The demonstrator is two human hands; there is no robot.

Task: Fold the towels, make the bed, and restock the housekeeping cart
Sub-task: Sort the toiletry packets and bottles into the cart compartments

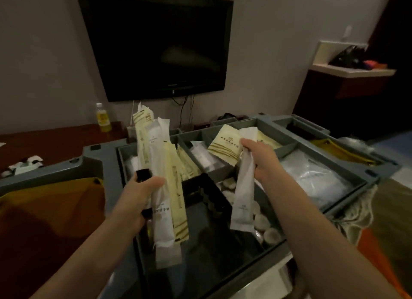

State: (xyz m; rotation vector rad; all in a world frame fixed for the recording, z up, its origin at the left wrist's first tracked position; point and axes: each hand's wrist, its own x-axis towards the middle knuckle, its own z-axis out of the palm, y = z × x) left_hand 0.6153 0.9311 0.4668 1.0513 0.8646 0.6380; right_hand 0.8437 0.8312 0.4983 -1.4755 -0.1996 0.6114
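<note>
Left grip (136,198) clutches a packet bundle (161,209); right grip (256,158) pinches a white packet (243,198) and yellow sachet (225,147) over the cart (93,163). Restocking: next, likely sorting into matching compartments.

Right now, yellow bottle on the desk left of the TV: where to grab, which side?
Grip the yellow bottle round its mid-body, below the white cap, coming from the front. It stands upright on the desk, wall close behind, front face unblocked.

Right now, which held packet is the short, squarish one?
The cream packet with olive stripes, pinched in the right hand beside a long white sachet. The bundle of packets in the left hand is all long, narrow ones.
</note>
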